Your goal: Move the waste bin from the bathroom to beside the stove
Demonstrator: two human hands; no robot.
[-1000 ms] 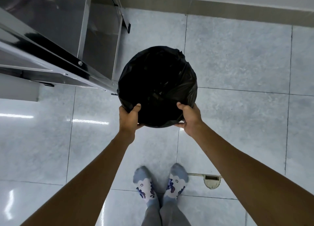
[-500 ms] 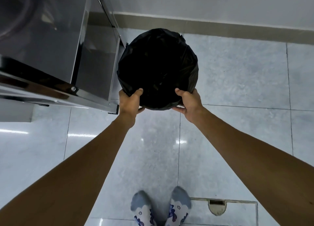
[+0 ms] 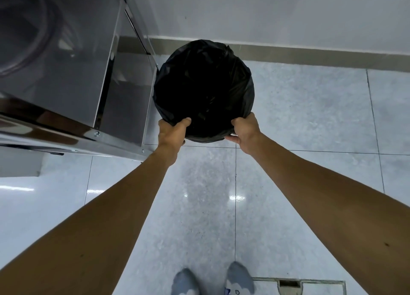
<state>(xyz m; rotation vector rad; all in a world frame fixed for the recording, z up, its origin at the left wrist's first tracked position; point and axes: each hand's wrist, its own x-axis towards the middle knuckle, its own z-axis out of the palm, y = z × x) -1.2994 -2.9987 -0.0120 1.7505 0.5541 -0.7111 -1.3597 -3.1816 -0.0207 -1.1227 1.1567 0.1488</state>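
The waste bin [image 3: 203, 88] is round and lined with a black plastic bag; I look straight down into its dark inside. It is just right of the stainless-steel stove stand [image 3: 66, 72], close to the wall's skirting. My left hand [image 3: 172, 132] grips the near-left rim with its thumb over the edge. My right hand [image 3: 245, 131] grips the near-right rim the same way. Whether the bin's base touches the floor is hidden.
Glossy grey floor tiles [image 3: 310, 117] spread to the right and towards me. A white wall with a beige skirting [image 3: 310, 57] runs along the far side. A floor drain cover [image 3: 297, 284] lies by my socked feet [image 3: 213, 281].
Both hands have carried the bin away from my body, towards the wall and beside the steel stand. My arms are stretched further out and my feet have dropped to the frame's bottom edge.
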